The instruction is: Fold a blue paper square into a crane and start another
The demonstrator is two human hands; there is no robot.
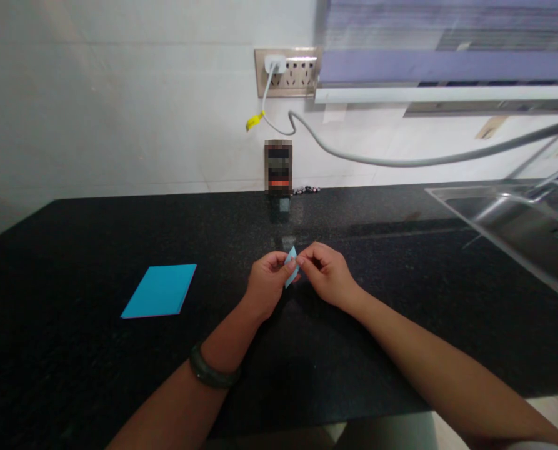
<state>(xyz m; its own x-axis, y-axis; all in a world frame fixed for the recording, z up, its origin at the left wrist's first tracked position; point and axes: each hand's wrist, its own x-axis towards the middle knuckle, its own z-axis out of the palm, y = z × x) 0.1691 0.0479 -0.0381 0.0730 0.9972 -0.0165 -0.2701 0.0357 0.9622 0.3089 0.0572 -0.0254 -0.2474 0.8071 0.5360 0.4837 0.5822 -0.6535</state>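
A small piece of folded light-blue paper (290,255) is held up over the dark countertop, its pointed ends at top and bottom. My left hand (269,278) grips it from the left, thumb across its front. From the right, my right hand (328,273) pinches the paper's edge between thumb and forefinger. Part of the paper is covered by my fingers. A stack of bright blue square paper (160,291) lies flat on the counter to the left of my hands.
Against the wall stands a phone (278,167), its screen pixelated, with a beaded strand (307,190) beside it. Above, a white charger (275,64) sits in a socket panel, and its grey cable (377,161) runs right. A steel sink (508,228) is at the right.
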